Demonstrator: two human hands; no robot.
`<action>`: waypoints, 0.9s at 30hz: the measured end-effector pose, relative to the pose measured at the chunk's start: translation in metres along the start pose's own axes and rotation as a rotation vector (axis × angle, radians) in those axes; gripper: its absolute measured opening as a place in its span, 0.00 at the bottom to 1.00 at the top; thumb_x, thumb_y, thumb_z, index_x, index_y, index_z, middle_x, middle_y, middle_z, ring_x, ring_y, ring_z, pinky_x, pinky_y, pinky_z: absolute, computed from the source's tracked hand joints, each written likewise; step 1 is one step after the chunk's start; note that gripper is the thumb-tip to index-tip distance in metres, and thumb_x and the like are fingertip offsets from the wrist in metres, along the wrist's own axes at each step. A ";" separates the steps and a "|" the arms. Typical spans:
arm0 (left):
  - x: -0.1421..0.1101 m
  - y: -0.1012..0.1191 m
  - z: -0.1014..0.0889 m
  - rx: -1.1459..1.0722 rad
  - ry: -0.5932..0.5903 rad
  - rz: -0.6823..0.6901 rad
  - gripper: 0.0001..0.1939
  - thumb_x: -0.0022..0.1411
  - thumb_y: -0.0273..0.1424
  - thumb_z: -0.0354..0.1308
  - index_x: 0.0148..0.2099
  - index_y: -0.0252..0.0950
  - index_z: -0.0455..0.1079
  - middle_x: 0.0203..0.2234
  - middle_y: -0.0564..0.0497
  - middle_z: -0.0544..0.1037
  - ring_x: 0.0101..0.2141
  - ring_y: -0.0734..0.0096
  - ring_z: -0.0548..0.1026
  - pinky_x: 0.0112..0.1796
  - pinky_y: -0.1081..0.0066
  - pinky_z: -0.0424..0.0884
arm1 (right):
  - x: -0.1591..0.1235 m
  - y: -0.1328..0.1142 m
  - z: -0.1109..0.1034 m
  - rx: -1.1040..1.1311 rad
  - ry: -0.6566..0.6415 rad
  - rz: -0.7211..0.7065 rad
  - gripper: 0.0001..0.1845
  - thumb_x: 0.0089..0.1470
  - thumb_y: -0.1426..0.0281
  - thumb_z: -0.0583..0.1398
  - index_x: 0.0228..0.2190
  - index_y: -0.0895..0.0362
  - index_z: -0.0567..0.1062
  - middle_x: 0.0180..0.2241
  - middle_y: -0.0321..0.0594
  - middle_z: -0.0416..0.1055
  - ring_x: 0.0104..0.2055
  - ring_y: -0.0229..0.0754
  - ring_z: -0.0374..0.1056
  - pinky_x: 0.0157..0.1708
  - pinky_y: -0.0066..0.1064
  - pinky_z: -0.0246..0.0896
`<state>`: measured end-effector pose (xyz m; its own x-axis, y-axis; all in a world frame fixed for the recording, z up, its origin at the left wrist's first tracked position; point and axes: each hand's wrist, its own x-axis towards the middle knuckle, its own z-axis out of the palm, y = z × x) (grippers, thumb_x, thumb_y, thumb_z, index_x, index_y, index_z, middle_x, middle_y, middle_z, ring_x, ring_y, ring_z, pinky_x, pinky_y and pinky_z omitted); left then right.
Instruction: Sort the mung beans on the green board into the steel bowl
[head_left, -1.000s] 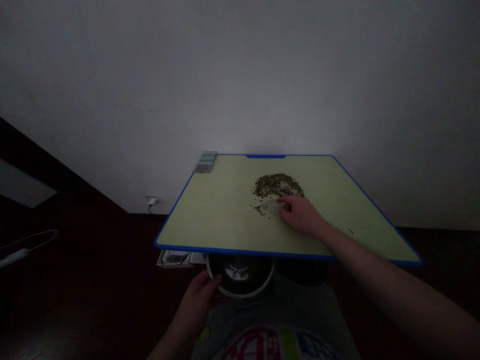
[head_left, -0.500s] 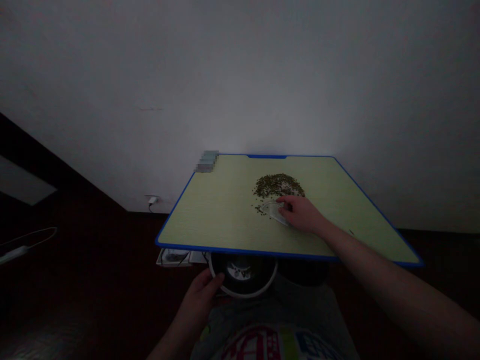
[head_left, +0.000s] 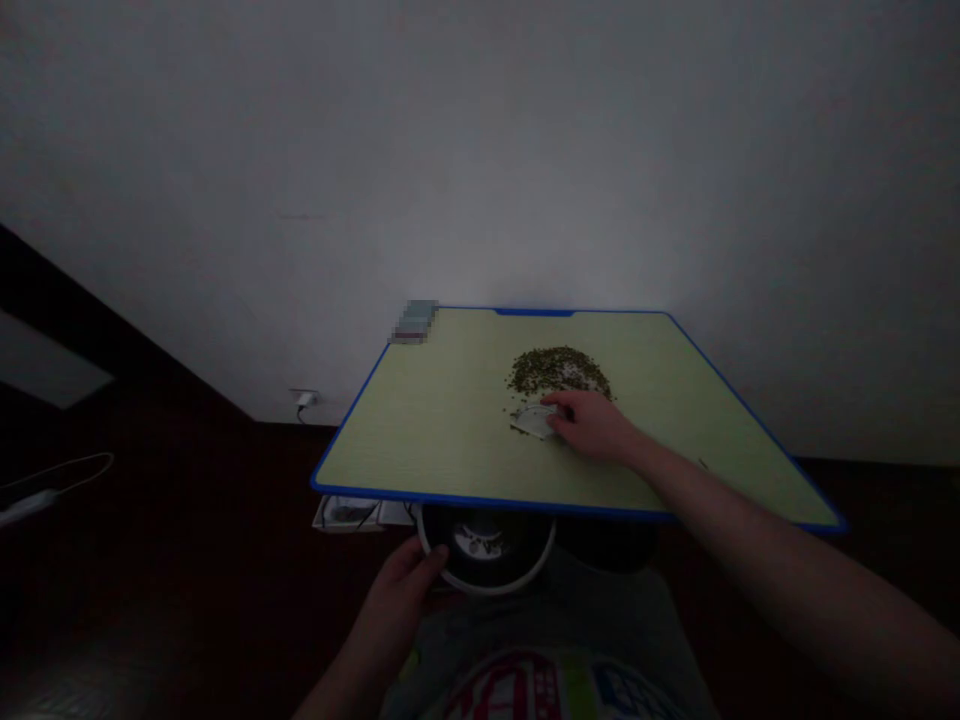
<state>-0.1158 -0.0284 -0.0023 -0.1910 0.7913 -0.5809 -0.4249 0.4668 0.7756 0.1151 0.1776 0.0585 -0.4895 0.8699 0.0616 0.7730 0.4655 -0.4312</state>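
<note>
My right hand point(head_left: 592, 425) pinches a flat, pale, translucent scraper-like piece point(head_left: 532, 421) low over the tabletop. A few small dark grains lie around that piece. Just behind the hand spreads a pile of small brownish-green grains point(head_left: 551, 370), thinner at its right side. Below the table's front edge, my left hand point(head_left: 409, 580) grips the left rim of a dark bowl with a pale rim point(head_left: 499, 588). Some grains and a bright reflection show inside the bowl; its far part is hidden under the table.
The light yellow-green table point(head_left: 435, 420) has a blue edge and stands against a grey wall point(head_left: 480, 150). A blurred-out object point(head_left: 415, 322) lies at its back left corner. A small dark sliver point(head_left: 703, 463) lies at right. Beneath the table is an open box point(head_left: 352, 514).
My right hand has shifted slightly left with the pale piece, which now lies flatter over the loose grains. My left hand and the bowl have stayed in place.
</note>
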 end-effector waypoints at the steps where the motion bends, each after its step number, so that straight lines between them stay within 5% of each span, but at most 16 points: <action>1: 0.000 0.000 0.000 0.001 -0.002 0.003 0.17 0.48 0.36 0.65 0.40 0.33 0.73 0.34 0.43 0.83 0.35 0.53 0.80 0.32 0.62 0.74 | 0.001 -0.002 0.001 0.001 -0.003 -0.003 0.21 0.52 0.68 0.55 0.47 0.59 0.75 0.27 0.39 0.72 0.27 0.37 0.64 0.29 0.27 0.53; 18: -0.006 0.001 0.001 -0.006 -0.054 -0.023 0.19 0.49 0.36 0.64 0.43 0.34 0.72 0.38 0.42 0.82 0.36 0.54 0.80 0.34 0.62 0.74 | -0.024 -0.046 0.009 0.088 -0.180 -0.146 0.18 0.51 0.69 0.56 0.44 0.56 0.76 0.28 0.39 0.76 0.28 0.38 0.67 0.28 0.28 0.55; 27: -0.006 0.001 0.004 -0.008 -0.049 -0.038 0.16 0.49 0.35 0.65 0.40 0.33 0.73 0.34 0.43 0.83 0.35 0.54 0.80 0.33 0.63 0.75 | -0.038 -0.057 0.010 0.189 -0.251 -0.228 0.20 0.52 0.72 0.54 0.47 0.56 0.75 0.35 0.41 0.77 0.35 0.40 0.70 0.36 0.29 0.61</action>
<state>-0.1112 -0.0310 0.0029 -0.1312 0.7913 -0.5972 -0.4382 0.4941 0.7509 0.0859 0.1167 0.0717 -0.7417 0.6697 -0.0371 0.5565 0.5835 -0.5915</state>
